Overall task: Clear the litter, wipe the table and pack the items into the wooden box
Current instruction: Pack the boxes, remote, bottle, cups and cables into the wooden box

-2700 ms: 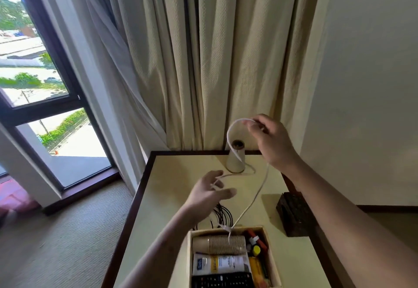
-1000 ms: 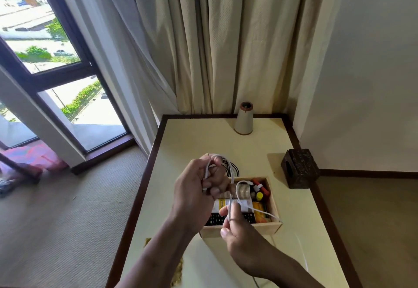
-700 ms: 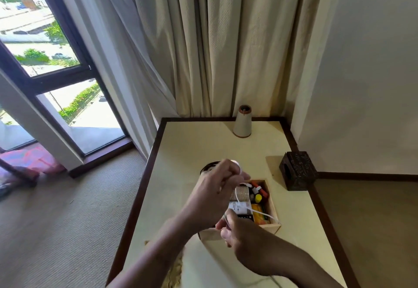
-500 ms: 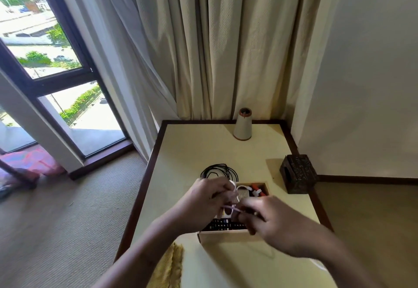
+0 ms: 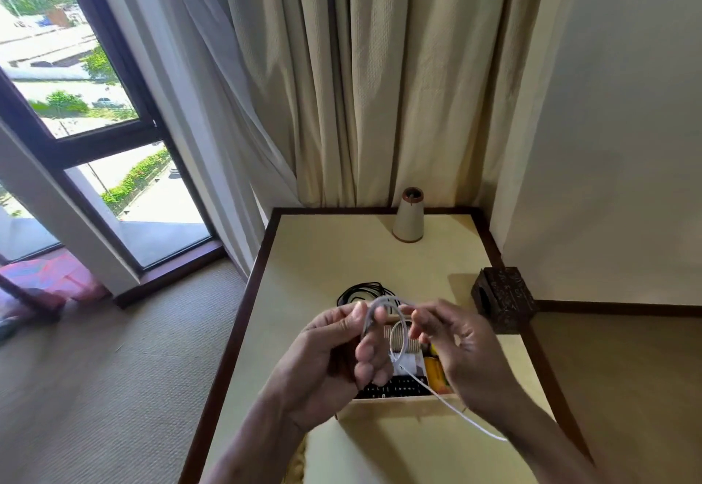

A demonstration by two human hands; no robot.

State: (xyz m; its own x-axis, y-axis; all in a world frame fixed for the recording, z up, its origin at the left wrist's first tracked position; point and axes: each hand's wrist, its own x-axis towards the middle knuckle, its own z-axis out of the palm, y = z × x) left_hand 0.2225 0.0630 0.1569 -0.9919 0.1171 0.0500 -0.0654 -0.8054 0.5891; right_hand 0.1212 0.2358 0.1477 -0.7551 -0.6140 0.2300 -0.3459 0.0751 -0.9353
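Both hands hover over the wooden box (image 5: 383, 405), coiling a white cable (image 5: 448, 402). My left hand (image 5: 334, 354) grips the coiled loops between thumb and fingers. My right hand (image 5: 463, 346) pinches the cable's upper loop, and the loose end trails down past my right wrist. Inside the box I see a black remote (image 5: 399, 390), a stack of paper cups lying on its side (image 5: 399, 339) and a yellow item (image 5: 435, 371). A coiled black cable (image 5: 361, 291) lies on the cream table (image 5: 342, 255) just behind the box.
A cone-shaped vase (image 5: 408, 215) stands at the table's far edge by the curtains. A dark carved box (image 5: 503, 297) sits at the right edge against the wall. A yellow cloth (image 5: 300, 460) peeks out under my left forearm. Carpet and a window lie to the left.
The white cable was stretched long between my raised hands; since then I have gathered it into small loops held low over the box, and the view has tilted down.
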